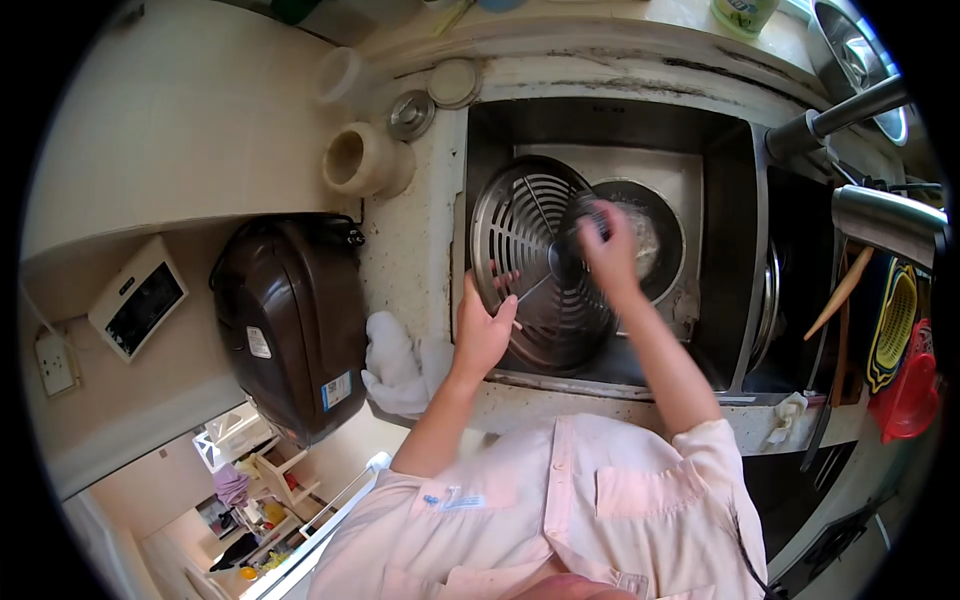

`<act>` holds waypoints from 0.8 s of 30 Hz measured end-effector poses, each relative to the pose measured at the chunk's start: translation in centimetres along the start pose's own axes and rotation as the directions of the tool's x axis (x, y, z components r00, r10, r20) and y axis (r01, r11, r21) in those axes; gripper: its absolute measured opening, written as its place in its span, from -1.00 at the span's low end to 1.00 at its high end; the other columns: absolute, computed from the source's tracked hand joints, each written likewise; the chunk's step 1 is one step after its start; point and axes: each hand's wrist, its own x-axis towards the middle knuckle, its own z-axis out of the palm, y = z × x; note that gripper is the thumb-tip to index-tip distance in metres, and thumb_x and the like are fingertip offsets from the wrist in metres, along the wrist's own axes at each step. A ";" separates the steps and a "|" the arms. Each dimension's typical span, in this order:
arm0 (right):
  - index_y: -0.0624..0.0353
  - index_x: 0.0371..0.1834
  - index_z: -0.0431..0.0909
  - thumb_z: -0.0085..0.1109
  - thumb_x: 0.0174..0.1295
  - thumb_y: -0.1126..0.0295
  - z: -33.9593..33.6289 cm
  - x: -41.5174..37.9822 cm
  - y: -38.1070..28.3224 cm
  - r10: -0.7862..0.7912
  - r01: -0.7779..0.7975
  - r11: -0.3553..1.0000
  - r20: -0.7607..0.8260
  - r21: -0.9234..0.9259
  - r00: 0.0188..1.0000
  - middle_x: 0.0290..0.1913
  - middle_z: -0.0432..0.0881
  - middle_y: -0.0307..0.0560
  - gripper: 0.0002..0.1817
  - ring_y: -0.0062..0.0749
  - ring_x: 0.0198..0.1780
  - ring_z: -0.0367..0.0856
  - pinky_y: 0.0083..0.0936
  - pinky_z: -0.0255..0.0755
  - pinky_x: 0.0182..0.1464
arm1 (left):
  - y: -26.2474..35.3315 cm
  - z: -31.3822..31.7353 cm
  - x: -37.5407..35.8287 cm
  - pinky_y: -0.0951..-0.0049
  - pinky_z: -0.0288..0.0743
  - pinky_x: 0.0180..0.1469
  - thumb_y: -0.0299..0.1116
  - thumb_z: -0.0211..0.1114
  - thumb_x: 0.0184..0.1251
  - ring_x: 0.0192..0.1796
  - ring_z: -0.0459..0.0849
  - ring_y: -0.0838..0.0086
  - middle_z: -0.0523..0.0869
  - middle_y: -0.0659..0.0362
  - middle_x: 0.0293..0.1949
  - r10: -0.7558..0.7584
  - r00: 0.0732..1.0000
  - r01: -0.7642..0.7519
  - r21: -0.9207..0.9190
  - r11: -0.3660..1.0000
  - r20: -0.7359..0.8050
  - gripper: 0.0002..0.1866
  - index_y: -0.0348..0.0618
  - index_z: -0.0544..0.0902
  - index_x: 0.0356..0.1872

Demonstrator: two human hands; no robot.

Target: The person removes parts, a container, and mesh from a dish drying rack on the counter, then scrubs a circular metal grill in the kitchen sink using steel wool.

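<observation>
A round slotted metal steamer tray (520, 225) is tilted over the left part of the sink (610, 110). My left hand (485, 325) grips its lower left rim, thumb on the near face and fingers seen through the slots. Against the tray's face, right of its centre, my right hand (608, 245) is closed on a dark scrubber (580, 215), somewhat blurred. Behind the right hand, a round pan (665, 220) with whitish contents lies on the sink floor.
Left of the sink stand a beige pot (355, 160), a metal lid (410, 115) and a brown appliance (290, 320). A white cloth (393, 365) lies by the near left edge. The faucet (840, 115) and hanging yellow and red strainers (905, 400) are at the right.
</observation>
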 end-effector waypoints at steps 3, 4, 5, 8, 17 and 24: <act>0.20 -0.16 0.52 0.23 0.00 0.42 1.9 -4.0 -9.2 -0.329 0.274 0.938 0.299 0.212 0.896 -0.13 0.50 0.04 -0.71 -0.07 -0.01 0.49 -0.31 0.38 0.05 | -2.1 -0.7 0.8 0.51 0.58 -0.38 -0.66 0.13 0.20 -0.04 0.61 0.42 0.57 0.00 0.01 0.284 0.954 -0.300 0.236 0.925 0.099 -0.51 -0.30 0.23 0.17; 0.19 -0.18 0.51 0.23 0.00 0.41 2.7 -4.4 -10.3 -0.468 0.415 0.883 0.352 0.218 0.811 -0.13 0.48 0.05 -0.71 -0.03 -0.02 0.47 -0.28 0.38 0.03 | -2.0 -0.8 1.0 0.50 0.58 -0.37 -0.65 0.14 0.19 -0.05 0.61 0.41 0.58 0.00 -0.01 0.406 0.898 -0.440 0.343 0.830 0.169 -0.51 -0.31 0.24 0.16; 0.20 -0.20 0.49 0.23 0.01 0.41 3.9 -3.9 -10.5 -0.463 0.428 0.886 0.299 0.179 0.834 -0.15 0.47 0.05 -0.73 -0.01 -0.04 0.46 -0.29 0.38 0.01 | -1.4 -0.8 0.9 0.47 0.59 -0.37 -0.64 0.15 0.19 -0.13 0.64 0.43 0.60 0.01 -0.08 0.463 0.854 -0.519 0.408 0.751 0.236 -0.56 -0.32 0.27 0.10; 0.22 -0.25 0.44 0.21 0.06 0.39 8.0 1.5 -8.6 -0.399 0.393 0.917 0.112 0.072 0.910 -0.19 0.42 0.08 -0.77 0.06 -0.10 0.43 -0.23 0.36 -0.05 | -1.0 0.3 0.1 0.47 0.60 -0.38 -0.64 0.13 0.20 -0.17 0.66 0.41 0.62 0.00 -0.11 0.077 0.996 -0.083 0.112 0.990 0.055 -0.60 -0.32 0.27 0.06; 0.11 0.03 0.41 0.03 0.19 0.39 2.4 5.4 8.4 -0.182 0.291 0.731 0.235 -0.617 0.955 0.15 0.35 0.07 -0.68 0.06 0.12 0.36 -0.06 0.33 0.09 | 0.3 0.8 -1.1 0.54 0.59 -0.45 -0.67 0.07 0.22 -0.19 0.66 0.42 0.58 -0.04 0.02 0.095 0.995 -0.089 0.141 0.986 -0.036 -0.62 -0.36 0.25 0.06; -0.03 0.31 0.23 0.04 0.14 0.44 -3.7 2.8 12.5 0.391 0.018 0.467 0.225 -0.884 0.893 0.39 0.12 0.04 -0.41 0.08 0.32 0.19 -0.08 0.27 0.23 | 0.7 0.0 -0.5 0.56 0.55 -0.45 -0.62 0.06 0.27 -0.17 0.64 0.47 0.58 -0.02 0.03 0.052 0.998 -0.051 0.043 0.998 -0.044 -0.61 -0.28 0.26 0.12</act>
